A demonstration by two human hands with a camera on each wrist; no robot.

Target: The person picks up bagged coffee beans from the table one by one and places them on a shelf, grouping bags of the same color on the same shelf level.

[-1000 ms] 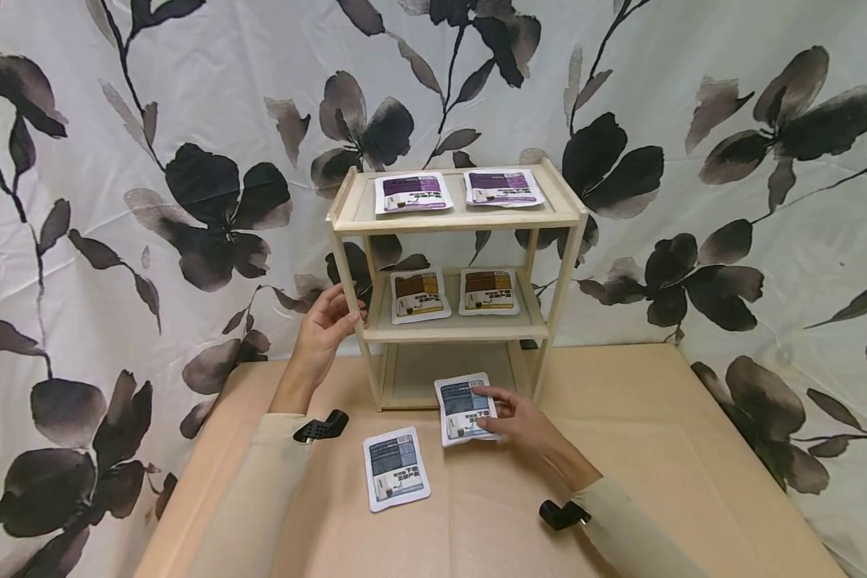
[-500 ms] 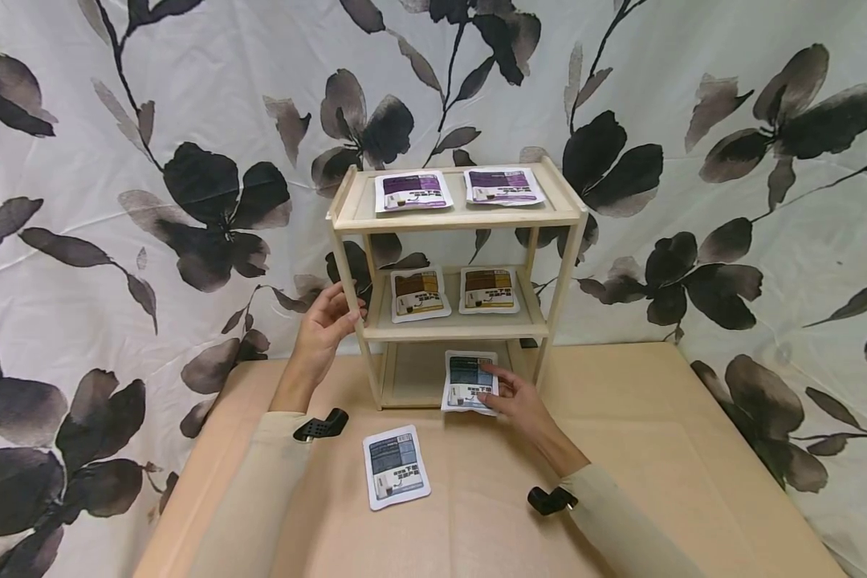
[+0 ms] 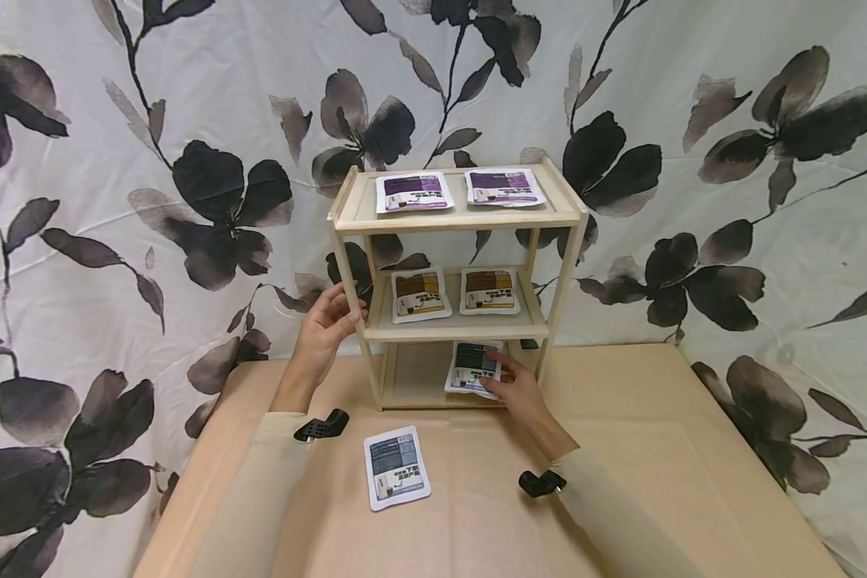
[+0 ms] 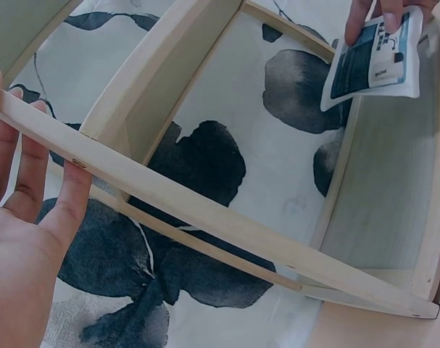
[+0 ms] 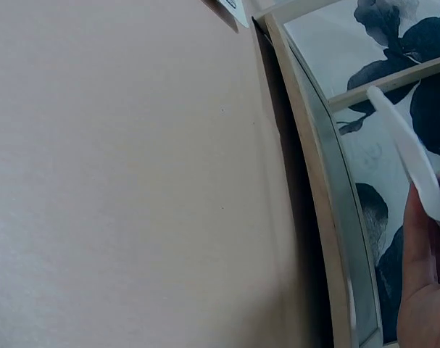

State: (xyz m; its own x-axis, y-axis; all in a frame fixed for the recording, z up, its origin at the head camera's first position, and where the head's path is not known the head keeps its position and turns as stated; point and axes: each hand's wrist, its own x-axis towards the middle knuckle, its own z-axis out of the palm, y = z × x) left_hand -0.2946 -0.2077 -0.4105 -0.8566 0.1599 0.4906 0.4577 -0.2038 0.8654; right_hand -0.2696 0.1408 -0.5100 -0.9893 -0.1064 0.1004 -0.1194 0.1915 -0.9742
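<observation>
My left hand [image 3: 314, 345] holds the left front post [image 3: 343, 266] of a small three-tier wooden rack [image 3: 458, 228]; in the left wrist view its fingers lie behind that post [image 4: 183, 187]. A white pouch with a blue label [image 3: 470, 361] is pinched by its right side in my right hand [image 3: 522, 399]. That hand reaches in at the front of the bottom shelf [image 3: 413, 373], with the pouch over the shelf's right part. The right wrist view shows the pouch [image 5: 409, 152] edge-on and tilted. A second blue-label pouch [image 3: 396, 470] lies face up on the table before the rack.
Two purple-label pouches, left [image 3: 415, 193] and right [image 3: 506, 187], lie on the top shelf. The middle shelf bears two brown-label pouches [image 3: 421, 295]. Behind the table [image 3: 621, 449] hangs a floral cloth [image 3: 238, 96], close to the rack's back.
My right hand has carried the blue-label pouch forward and up the view, from before the rack to over the bottom shelf. The left hand has stayed on the post.
</observation>
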